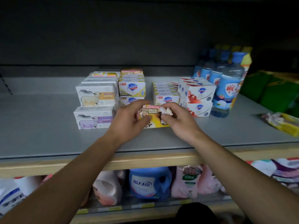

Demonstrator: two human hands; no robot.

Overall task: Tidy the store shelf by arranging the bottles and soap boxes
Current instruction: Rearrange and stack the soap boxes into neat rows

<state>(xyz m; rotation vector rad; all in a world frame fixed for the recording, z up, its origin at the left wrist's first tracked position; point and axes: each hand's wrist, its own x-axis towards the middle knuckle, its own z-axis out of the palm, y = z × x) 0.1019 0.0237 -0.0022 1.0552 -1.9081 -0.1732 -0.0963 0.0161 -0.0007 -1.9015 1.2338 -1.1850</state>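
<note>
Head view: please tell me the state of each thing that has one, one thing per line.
Left hand: fingers curled round the yellow soap box.
Right hand: fingers pinch the same box.
Yellow soap box: held at both ends, low over the shelf.
Sheep soap boxes: stacked, upright.
Shield soap boxes: stacked in rows.
Red-white soap boxes: stacked.
Blue bottles: upright, capped, in a row.
Yellow packet: lying flat.

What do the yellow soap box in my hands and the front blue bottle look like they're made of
Yellow soap box: likely printed cardboard, slightly glossy; sharp folded edges. Front blue bottle: seemingly clear plastic with a paper or film label; see-through base, blue cap.
</note>
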